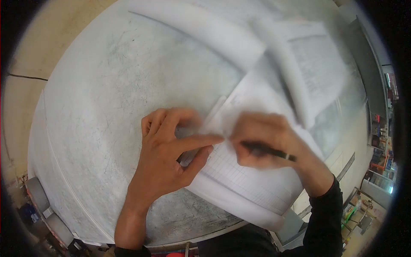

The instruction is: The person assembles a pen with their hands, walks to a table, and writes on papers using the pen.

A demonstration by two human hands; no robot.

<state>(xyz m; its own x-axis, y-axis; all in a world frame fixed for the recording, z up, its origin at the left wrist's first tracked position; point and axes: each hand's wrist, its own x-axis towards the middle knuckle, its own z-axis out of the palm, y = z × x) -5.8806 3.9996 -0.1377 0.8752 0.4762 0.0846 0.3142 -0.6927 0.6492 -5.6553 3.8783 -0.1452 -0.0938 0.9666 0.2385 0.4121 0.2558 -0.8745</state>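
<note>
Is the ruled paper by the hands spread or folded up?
Spread: the ruled paper shows a broad grid facing up beside the right hand, though its lower edge curves.

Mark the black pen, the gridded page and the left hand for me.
Black pen [270, 150]: head view, on the middle of its barrel.
Gridded page [257, 184]: head view, on its ruled lower part.
Left hand [165, 155]: head view, on the back of the hand.

I find the grey tabletop [98, 128] scratched and scuffed. Ruled pages [261, 184] lie on its near right; white papers [323, 70], blurred, occupy the far right.
</note>
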